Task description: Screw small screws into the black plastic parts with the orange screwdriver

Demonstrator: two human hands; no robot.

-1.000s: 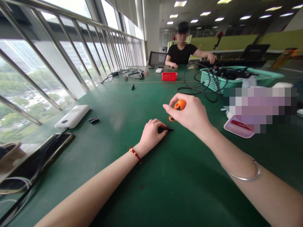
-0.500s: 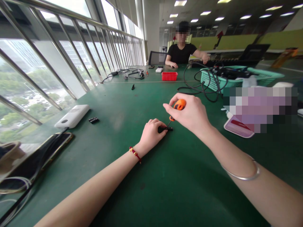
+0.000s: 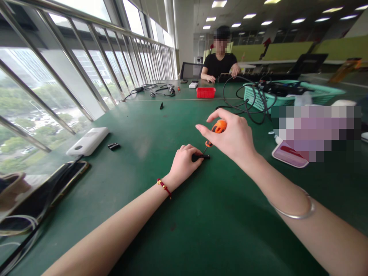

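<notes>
On the green tabletop (image 3: 138,184), my left hand (image 3: 186,161) is closed around a small black part (image 3: 206,156), whose right end sticks out past the fingertips. What the part is I cannot make out. A screwdriver (image 3: 220,126) with an orange and black handle leans tilted over it, its thin shaft reaching down to the part. My right hand (image 3: 234,134) is around the handle from the right, with thumb and index finger spread apart on its left side. The other fingers and their grip are partly hidden behind the hand.
At left lie a small black piece (image 3: 114,146), a white device (image 3: 89,141) and a dark phone (image 3: 66,176) with cables. Farther off are a red bin (image 3: 206,92), a teal basket (image 3: 258,99) with black cables, and a seated person (image 3: 220,65).
My right thumb and index finger have opened wider around the screwdriver handle. My left hand stays put. The person across the table has drawn one hand inward.
</notes>
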